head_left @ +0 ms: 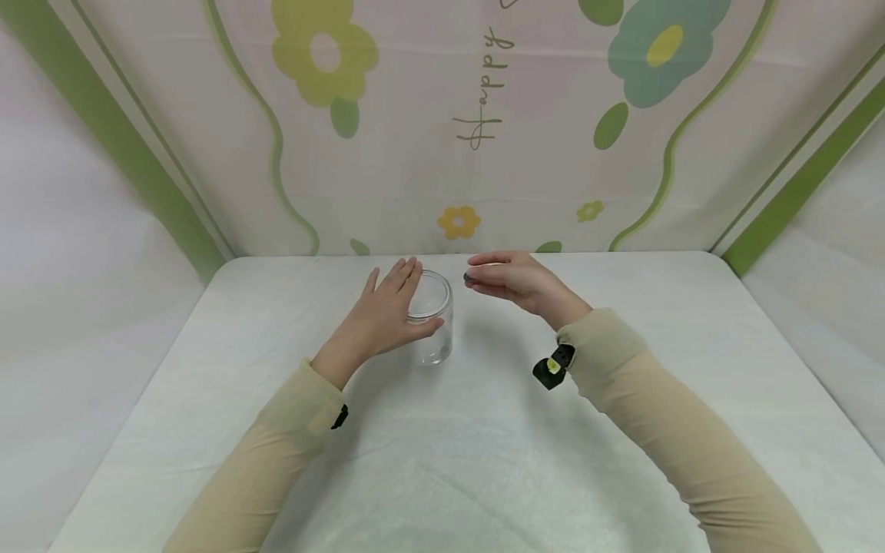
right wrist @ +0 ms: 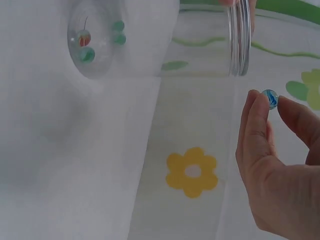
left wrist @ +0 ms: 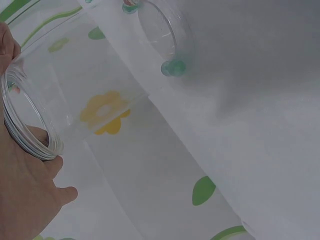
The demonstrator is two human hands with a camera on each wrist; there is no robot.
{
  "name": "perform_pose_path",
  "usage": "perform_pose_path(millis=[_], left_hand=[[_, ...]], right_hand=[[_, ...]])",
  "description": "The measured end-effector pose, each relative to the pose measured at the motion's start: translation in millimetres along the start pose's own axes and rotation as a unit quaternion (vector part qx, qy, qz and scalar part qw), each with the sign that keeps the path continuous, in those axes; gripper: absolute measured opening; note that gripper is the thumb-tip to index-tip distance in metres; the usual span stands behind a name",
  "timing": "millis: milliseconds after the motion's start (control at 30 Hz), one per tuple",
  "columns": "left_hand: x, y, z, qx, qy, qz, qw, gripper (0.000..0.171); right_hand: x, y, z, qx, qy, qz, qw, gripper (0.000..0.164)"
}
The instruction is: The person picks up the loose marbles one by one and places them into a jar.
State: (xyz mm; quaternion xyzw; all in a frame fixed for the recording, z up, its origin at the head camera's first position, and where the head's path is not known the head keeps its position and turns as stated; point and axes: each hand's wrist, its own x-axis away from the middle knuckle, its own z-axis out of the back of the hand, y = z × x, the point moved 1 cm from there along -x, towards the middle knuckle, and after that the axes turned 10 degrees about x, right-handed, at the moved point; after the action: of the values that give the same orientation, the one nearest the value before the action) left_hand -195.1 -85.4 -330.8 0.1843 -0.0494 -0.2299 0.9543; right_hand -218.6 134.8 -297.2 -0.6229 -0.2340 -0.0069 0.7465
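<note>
A clear jar (head_left: 439,338) stands upright on the white table, its mouth uncovered. My left hand (head_left: 384,313) holds it around the rim, with the thumb across the front and the fingers spread along the left and far side. At the jar's bottom lie a red-orange marble (right wrist: 84,37) and green marbles (right wrist: 87,54). To the right of the rim is my right hand (head_left: 515,281), apart from the jar. It pinches a clear marble with a blue swirl (right wrist: 270,99) between thumb and fingertips, at about the height of the jar's mouth.
A white cloth covers the table (head_left: 442,453). Behind its far edge rises a backdrop with printed flowers (head_left: 459,222) and green bands. White fabric walls (head_left: 90,253) close off the left and right sides. Both wrists wear black straps (head_left: 551,369).
</note>
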Motion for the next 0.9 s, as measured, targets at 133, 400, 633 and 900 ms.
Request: perform_pose_path(millis=[133,400,633,900], left_hand=[[-0.4,0.1,0.2,0.003,-0.001,0.000,1.0000,0.092],[-0.4,1.1,1.0,0.003,-0.004,-0.004,1.0000,0.092],[-1.0,0.9,0.9,0.001,-0.005,-0.003,1.0000,0.092],[-0.1,3.1,1.8,0.013,-0.006,0.001,0.9999,0.092]], right_hand=[[-1.4,-5.0,-14.2,0.000,-0.013,0.003,1.000,0.044],[-4.1,-7.8,-26.5,0.005,-0.013,-0.007,1.000,0.041],[-2.4,-8.4,-26.5,0.019,-0.017,-0.006,1.000,0.040],[-2.7,-5.1,-21.0,0.018,-0.018,0.002,1.000,0.041]])
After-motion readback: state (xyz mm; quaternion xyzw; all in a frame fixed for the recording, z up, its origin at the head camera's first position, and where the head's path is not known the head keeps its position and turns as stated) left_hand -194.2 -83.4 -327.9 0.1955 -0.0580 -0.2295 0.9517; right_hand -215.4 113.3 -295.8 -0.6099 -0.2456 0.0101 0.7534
